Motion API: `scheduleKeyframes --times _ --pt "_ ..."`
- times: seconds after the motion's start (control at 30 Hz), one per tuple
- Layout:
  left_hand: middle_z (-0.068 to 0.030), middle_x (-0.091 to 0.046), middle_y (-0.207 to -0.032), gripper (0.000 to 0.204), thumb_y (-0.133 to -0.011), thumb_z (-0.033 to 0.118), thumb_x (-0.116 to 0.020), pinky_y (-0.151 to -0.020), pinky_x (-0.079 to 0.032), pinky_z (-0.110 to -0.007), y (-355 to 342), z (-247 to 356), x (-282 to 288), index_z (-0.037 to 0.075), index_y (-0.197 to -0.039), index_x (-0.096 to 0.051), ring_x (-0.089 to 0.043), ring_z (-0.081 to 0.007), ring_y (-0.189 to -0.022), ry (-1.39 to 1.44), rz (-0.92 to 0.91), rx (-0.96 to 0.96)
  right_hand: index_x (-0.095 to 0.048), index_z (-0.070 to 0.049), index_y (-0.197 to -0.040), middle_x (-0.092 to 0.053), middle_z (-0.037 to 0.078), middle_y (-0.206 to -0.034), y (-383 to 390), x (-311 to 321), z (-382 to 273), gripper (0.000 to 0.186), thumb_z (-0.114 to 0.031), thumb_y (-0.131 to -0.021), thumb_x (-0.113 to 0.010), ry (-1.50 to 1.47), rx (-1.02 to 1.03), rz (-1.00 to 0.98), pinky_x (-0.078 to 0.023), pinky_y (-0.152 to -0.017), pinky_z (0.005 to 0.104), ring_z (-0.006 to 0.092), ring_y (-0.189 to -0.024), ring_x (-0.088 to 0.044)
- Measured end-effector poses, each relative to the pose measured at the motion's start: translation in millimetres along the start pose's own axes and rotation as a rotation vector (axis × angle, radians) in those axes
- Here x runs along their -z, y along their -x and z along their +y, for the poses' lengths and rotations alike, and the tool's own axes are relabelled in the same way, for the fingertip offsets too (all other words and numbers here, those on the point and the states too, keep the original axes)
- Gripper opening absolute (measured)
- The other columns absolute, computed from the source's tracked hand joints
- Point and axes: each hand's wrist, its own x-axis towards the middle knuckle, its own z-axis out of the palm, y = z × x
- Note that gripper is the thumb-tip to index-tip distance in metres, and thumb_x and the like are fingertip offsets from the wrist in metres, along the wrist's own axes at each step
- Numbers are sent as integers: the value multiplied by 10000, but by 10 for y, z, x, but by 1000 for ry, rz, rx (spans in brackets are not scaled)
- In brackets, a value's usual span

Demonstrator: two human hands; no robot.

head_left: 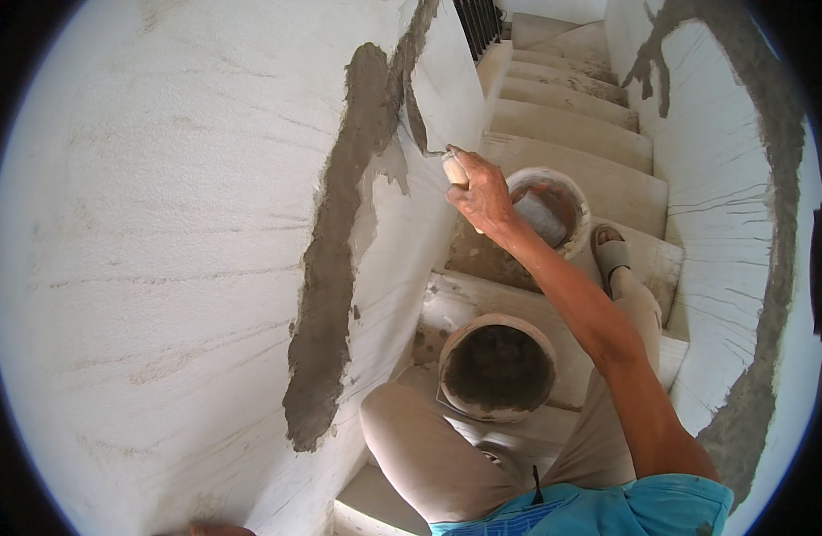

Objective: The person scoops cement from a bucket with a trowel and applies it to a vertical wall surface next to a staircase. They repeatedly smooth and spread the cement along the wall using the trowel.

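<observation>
My right hand [484, 198] is closed round the pale handle of a trowel [456, 170]. Its narrow blade lies against the white wall on the left, beside a rough strip of wet grey mortar [326, 259]. Only a sliver of my left hand [220, 530] shows at the bottom edge by this wall, its fingers hidden. Below my right forearm, a round bucket [447, 380] with dark grey mortar inside stands on a stair. Further up, a white bucket [582, 201] holds a greyish object and something reddish, partly covered by my hand and forearm.
White stairs [563, 125] climb away between two walls. Along the right wall [715, 196] runs a curved band of grey mortar with drips. A black railing [478, 25] stands at the upper left of the stairs. My sandalled foot [612, 248] rests beside the white bucket.
</observation>
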Motion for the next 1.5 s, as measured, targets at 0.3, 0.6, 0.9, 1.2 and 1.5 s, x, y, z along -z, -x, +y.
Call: scheduleKeyframes --times 0.3,0.6,0.9,1.2,1.5 --pt "-256 -273 -1580 613 -1042 448 -392 -1144 -182 -677 -50 -32 -12 15 -1476 -411 -223 -459 -1466 -6 24 -85 -580 53 -1251 -639 249 -977 -441 -66 80 535 7 -721 -642 61 60 97 -533 -806 460 407 -898 -653" --pt "-264 -270 -1578 629 -1042 459 -392 -1151 -183 -662 -30 -112 3 4 -1477 -405 -211 -463 -1468 -24 5 20 -572 9 -1296 -650 246 -1090 -60 79 111 595 -24 -706 -645 43 28 -9 -526 -830 451 416 -935 -648" --pt "-277 -266 -1574 636 -1041 458 -392 -1153 -169 -662 40 -174 17 -4 -1478 -398 -201 -464 -1471 -44 -26 3 -582 24 -1260 -643 241 -1056 -504 11 208 524 -19 -740 -637 87 64 25 -530 -818 460 408 -910 -653" --pt "-276 -260 -1576 611 -1046 436 -381 -1157 -170 -668 -23 -38 20 -3 -1470 -408 -202 -456 -1472 1 5 -54 -554 10 -1298 -628 215 -1002 -219 114 282 566 -9 -737 -622 56 168 47 -530 -776 450 406 -862 -638" --pt "-276 -258 -1576 609 -1048 437 -376 -1151 -182 -673 -28 -41 6 -1 -1469 -411 -207 -463 -1468 13 12 -91 -557 -19 -1309 -630 204 -1012 -99 296 159 582 -18 -731 -623 70 114 -142 -526 -794 453 398 -893 -640"
